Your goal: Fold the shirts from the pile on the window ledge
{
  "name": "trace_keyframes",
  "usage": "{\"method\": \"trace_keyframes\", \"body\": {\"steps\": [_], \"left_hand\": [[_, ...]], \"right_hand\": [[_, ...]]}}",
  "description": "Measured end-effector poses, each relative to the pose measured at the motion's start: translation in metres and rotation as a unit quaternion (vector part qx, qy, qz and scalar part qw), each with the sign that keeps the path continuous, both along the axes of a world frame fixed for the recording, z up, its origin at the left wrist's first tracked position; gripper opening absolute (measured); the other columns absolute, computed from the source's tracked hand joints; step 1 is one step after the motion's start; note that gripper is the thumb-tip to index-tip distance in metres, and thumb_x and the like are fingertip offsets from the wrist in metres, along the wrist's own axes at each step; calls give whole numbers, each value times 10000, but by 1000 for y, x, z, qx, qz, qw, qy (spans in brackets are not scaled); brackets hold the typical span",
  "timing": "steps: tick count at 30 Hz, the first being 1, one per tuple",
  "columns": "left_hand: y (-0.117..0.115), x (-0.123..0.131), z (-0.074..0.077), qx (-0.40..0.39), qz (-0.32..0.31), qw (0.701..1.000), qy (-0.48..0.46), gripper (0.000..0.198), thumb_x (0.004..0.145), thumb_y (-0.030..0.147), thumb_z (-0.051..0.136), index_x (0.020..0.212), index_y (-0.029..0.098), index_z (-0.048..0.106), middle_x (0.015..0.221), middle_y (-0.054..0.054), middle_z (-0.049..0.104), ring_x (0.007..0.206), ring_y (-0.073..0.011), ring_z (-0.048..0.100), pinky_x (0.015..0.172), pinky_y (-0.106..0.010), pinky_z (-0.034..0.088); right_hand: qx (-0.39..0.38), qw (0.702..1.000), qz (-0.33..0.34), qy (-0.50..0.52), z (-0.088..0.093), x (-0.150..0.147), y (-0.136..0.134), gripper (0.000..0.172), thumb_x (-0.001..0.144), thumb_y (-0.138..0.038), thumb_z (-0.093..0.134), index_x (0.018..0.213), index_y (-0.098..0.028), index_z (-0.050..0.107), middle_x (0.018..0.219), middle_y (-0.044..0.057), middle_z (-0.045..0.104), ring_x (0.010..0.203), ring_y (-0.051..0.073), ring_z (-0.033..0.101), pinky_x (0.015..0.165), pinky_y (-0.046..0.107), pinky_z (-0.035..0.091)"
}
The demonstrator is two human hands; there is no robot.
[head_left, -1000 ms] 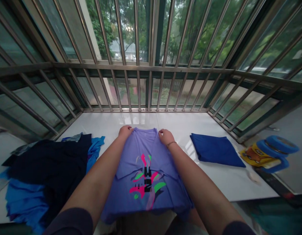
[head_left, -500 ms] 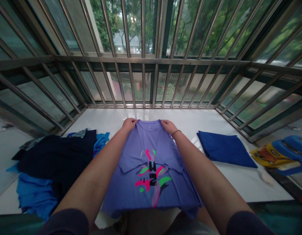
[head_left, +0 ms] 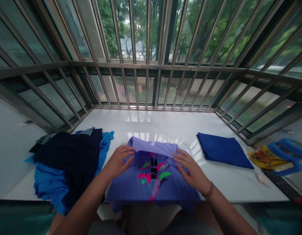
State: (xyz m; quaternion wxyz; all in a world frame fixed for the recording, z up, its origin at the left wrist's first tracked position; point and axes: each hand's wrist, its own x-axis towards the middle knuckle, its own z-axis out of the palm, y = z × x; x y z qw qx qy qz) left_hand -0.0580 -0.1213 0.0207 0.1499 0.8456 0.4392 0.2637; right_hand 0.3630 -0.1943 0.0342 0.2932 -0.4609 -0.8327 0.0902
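Two hands on one purple tee (head_left: 153,186), my left hand (head_left: 118,160) and right hand (head_left: 190,169) lying open, gripping nothing; one clothes pile (head_left: 67,160) left, one folded blue cloth (head_left: 222,151) right.

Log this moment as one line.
left hand: on purple T-shirt | right hand: on T-shirt, top folded over | beside: dark clothes pile, folded blue cloth

Left hand (head_left: 118,161), right hand (head_left: 190,169) splayed flat
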Motion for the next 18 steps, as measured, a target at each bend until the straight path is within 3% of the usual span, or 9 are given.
{"method": "trace_keyframes", "body": {"steps": [2,4,7,12,14,18], "left_hand": [[-33,-4,-17,-55,-47,997,39,258,1038,388,602,1101,360,850,1290,-49,809,1333,-281,669,1227,-520,484],[-51,-4,-26,-95,-76,991,63,239,1030,372,619,1002,350,856,1241,-43,826,1334,-284,671,1204,-510,505],[-49,1,-18,-88,-56,993,47,267,1052,407,590,1015,324,841,1209,-64,827,1277,-278,695,1180,-484,521],[9,22,6,-50,21,996,71,325,1071,359,500,1100,267,811,1178,-103,817,1166,-268,724,1125,-415,538],[38,34,6,-60,42,990,117,306,1050,299,523,1157,254,806,1225,-107,810,1204,-264,717,1122,-384,530],[77,44,-7,-85,73,978,174,278,953,257,691,1206,255,805,1320,-123,783,1277,-288,698,1106,-371,523]], "right_hand": [[-39,998,12,-39,-20,2,-34,338,1068,-259,578,1325,-320,788,1406,64,759,1471,278,593,1196,556,534],[-61,996,14,-66,-34,4,-51,265,1064,-267,597,1187,-305,828,1389,57,767,1442,277,617,1181,540,547],[-45,997,-21,-65,-37,8,-49,232,1077,-309,596,1021,-271,818,1358,67,773,1365,277,659,1163,524,545],[-18,988,-134,-71,-18,4,5,290,1105,-326,517,1072,-215,782,1170,114,795,1135,270,715,1094,459,550],[-44,978,-166,-120,-13,-6,33,294,1096,-303,512,1164,-191,775,1209,135,785,1167,284,697,1106,444,532],[-105,956,-191,-197,-16,-21,76,381,1082,-257,520,1406,-171,700,1476,168,685,1374,296,606,1176,422,468]]}}
